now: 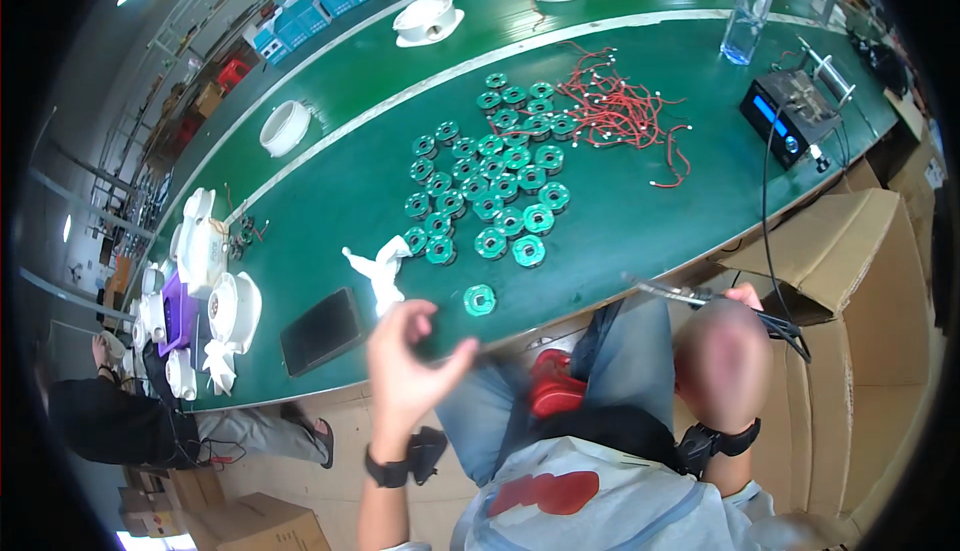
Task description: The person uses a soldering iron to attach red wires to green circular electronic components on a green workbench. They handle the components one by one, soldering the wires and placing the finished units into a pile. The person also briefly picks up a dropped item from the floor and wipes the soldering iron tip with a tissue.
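My left hand [408, 363] hovers over the table's near edge, its thumb and fingers apart with nothing between them. Just beyond it, a single round green circuit board with a dark centre [480, 300] lies on the green table. My right hand [724, 359], partly blurred, is off the table's edge at the right. It grips a soldering iron [690, 296] whose metal end points left, towards the table edge. A black cable runs from it up to the soldering station [790, 116]. Several more green-topped round coils [490, 173] stand grouped mid-table.
Red wires [620, 106] lie tangled behind the coils. Left of them are a white cloth [380, 269], a dark phone-like slab [322, 331] and white housings [234, 309]. A clear bottle [748, 13] stands at the far right. An open cardboard box [830, 261] sits beside me; another person [110, 426] is at left.
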### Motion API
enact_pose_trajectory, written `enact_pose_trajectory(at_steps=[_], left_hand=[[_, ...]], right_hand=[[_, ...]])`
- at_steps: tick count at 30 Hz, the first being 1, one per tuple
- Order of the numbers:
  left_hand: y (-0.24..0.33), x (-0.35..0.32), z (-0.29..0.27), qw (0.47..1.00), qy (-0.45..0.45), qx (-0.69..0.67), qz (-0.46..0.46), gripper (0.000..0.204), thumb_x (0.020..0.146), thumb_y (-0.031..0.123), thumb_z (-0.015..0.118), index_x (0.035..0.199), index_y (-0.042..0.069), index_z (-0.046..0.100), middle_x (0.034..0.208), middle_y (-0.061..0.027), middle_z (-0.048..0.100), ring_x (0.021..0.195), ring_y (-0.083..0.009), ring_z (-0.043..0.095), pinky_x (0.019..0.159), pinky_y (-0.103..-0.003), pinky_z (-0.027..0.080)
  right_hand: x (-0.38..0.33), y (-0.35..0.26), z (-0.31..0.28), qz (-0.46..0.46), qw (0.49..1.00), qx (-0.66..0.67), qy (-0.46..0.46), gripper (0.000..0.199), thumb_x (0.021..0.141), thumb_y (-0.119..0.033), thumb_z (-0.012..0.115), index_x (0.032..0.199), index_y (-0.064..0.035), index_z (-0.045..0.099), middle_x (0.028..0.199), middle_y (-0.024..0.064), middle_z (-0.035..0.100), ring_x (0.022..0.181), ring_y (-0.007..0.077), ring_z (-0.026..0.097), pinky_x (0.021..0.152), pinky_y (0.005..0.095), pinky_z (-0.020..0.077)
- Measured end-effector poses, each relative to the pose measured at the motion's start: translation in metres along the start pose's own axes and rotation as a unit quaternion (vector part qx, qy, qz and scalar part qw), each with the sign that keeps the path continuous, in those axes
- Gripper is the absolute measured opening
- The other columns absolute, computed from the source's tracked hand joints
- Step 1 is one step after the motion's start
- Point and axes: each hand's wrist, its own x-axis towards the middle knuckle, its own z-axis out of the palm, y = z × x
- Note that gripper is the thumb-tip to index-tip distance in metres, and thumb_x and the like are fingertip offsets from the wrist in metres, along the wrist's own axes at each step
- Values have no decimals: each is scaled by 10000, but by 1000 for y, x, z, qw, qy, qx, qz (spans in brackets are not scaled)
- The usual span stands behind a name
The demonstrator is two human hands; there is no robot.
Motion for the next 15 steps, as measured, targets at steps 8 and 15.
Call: enact_pose_trajectory(at_steps=[8, 15], left_hand=[[-1, 28, 36, 967, 157, 194, -52, 431, 493, 216, 752, 730, 53, 431, 614, -54, 440, 551, -180, 443, 509, -298, 374], [-6, 0, 48, 966, 229, 107, -57, 467, 552, 239, 767, 745, 66, 378, 668, -24, 383, 584, -136, 382, 542, -227, 353]], right_hand=[[6, 11, -5, -1, 999, 26, 46, 276, 736, -57, 532, 1001, -10, 472, 778, 40, 514, 636, 83, 455, 559, 184, 373], [35, 15, -1, 17, 995, -80, 60, 205, 808, -107, 510, 970, 17, 486, 631, 33, 477, 496, 60, 378, 436, 177, 299]])
